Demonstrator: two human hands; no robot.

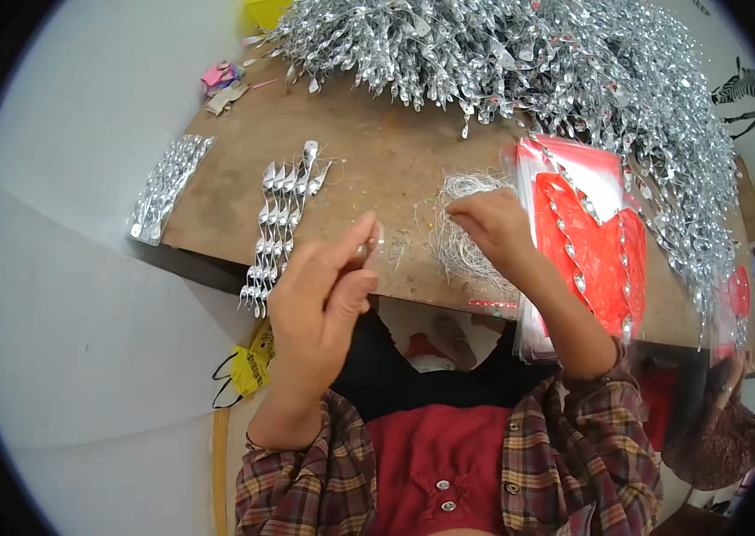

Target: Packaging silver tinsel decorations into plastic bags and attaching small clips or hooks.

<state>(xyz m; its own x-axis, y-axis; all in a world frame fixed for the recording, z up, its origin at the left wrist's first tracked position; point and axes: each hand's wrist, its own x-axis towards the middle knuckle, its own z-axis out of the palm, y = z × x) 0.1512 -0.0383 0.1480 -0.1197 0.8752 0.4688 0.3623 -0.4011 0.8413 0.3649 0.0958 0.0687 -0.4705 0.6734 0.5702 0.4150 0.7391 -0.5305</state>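
Note:
My left hand (317, 299) is raised over the table's front edge, its fingers curled toward the thumb. A small shiny bit shows by the fingertips, too unclear to name. My right hand (498, 230) is closed in a pinch over a loose tangle of white string (465, 241). Whether a strand is between its fingers cannot be seen. Beside the left hand, several twisted silver strips (281, 214) lie side by side, their lower ends reaching the edge. Right of the string are clear plastic sleeves (531, 295) and a red plastic sheet (605, 268) with silver twists across it.
A large heap of silver twisted strips (485, 54) fills the table's back and right side. A flat silver bundle (172, 188) lies at the left edge, with a small pink and purple item (221, 79) behind. A yellow bag (251, 368) is below. Another person's arm (726, 402) shows at right.

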